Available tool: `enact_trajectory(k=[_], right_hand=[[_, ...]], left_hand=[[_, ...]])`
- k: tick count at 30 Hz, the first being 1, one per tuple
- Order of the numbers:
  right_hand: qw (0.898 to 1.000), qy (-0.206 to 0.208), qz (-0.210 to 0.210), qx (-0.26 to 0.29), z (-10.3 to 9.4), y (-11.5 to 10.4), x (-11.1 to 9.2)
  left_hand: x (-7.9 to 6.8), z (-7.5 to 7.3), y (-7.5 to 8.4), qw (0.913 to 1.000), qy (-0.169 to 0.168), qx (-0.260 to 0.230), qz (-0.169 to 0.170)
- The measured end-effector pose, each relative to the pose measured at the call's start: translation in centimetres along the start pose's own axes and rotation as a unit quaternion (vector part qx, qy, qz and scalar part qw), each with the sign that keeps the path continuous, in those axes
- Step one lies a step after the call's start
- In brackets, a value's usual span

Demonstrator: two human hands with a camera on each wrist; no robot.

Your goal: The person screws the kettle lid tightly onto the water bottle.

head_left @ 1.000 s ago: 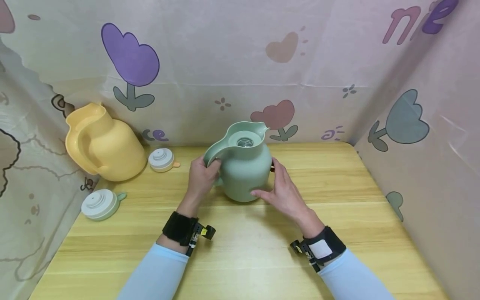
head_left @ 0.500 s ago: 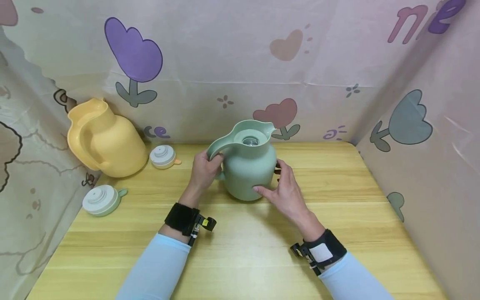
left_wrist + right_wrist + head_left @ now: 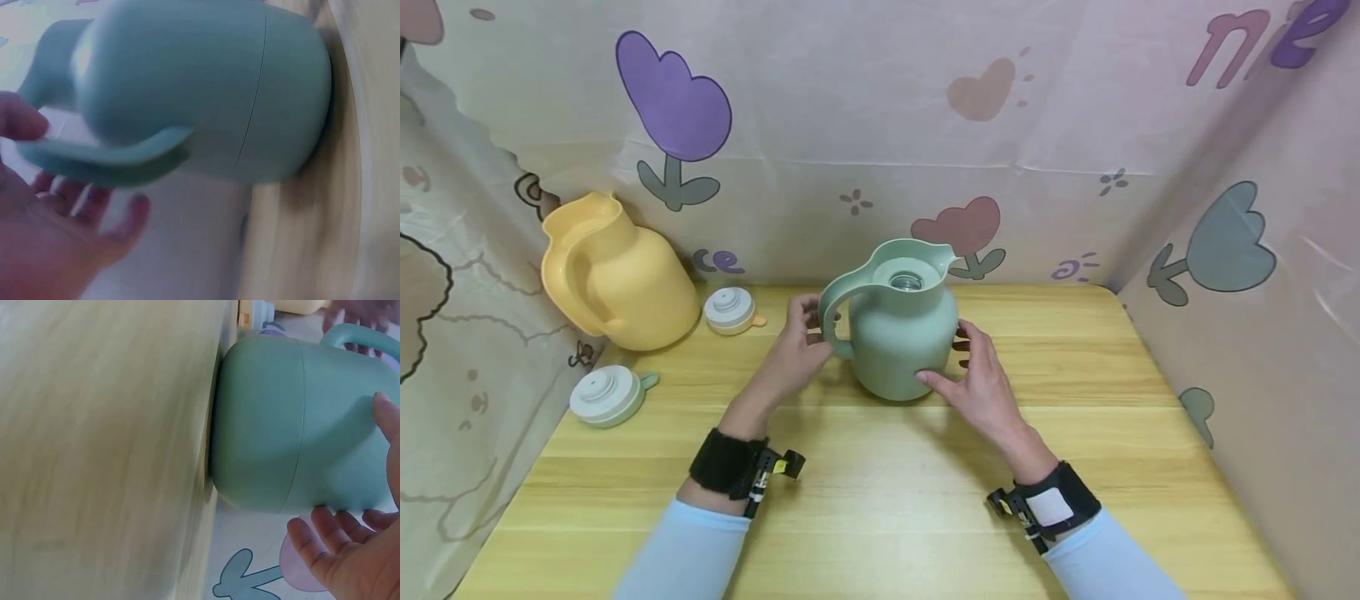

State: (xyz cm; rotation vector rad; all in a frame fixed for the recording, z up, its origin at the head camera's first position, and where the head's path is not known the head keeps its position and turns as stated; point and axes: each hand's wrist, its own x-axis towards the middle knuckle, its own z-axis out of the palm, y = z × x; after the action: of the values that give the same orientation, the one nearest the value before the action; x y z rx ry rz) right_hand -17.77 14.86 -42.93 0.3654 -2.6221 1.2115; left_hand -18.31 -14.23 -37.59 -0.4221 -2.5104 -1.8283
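Observation:
A green vacuum jug (image 3: 902,342) stands upright on the wooden table, its neck uncovered and a round mouth showing inside the spouted collar. My left hand (image 3: 797,350) is at the jug's handle. In the left wrist view that hand's fingers (image 3: 94,203) are spread beside the loop-shaped handle (image 3: 106,164), not wrapped round it. On the jug's other side, my right hand (image 3: 981,383) has its thumb toward the front and its fingers toward the back. The right wrist view shows these fingers (image 3: 334,528) fairly straight, tips right at the jug's side.
A yellow jug (image 3: 632,283) stands at the back left. Beside it lies a white lid with a yellow tab (image 3: 730,310); a white lid with a green tab (image 3: 606,396) lies nearer the left edge. A printed cloth (image 3: 820,100) hangs close behind the table (image 3: 880,508).
My left hand has loosened from the jug's handle and drawn slightly down and left. The right hand stays by the jug's side. The whole view has shifted a little.

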Motion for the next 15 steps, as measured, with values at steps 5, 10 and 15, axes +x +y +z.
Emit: enact_trajectory(k=[5, 10, 15], right_hand=[[1.000, 0.008, -0.012, 0.010, -0.3, 0.5, 0.0], [0.999, 0.015, -0.030, 0.021, -0.4, 0.7, -0.1], [0.999, 0.017, -0.037, 0.025, -0.3, 0.9, -0.3]], left_hand=[[-1.6, -2.5, -1.0, 0.9940, 0.040, 0.101, -0.011], [-3.2, -5.4, -2.7, 0.9692, 0.081, 0.231, -0.023], [-5.4, -8.9, -4.2, 0.9344, 0.122, 0.333, -0.038]])
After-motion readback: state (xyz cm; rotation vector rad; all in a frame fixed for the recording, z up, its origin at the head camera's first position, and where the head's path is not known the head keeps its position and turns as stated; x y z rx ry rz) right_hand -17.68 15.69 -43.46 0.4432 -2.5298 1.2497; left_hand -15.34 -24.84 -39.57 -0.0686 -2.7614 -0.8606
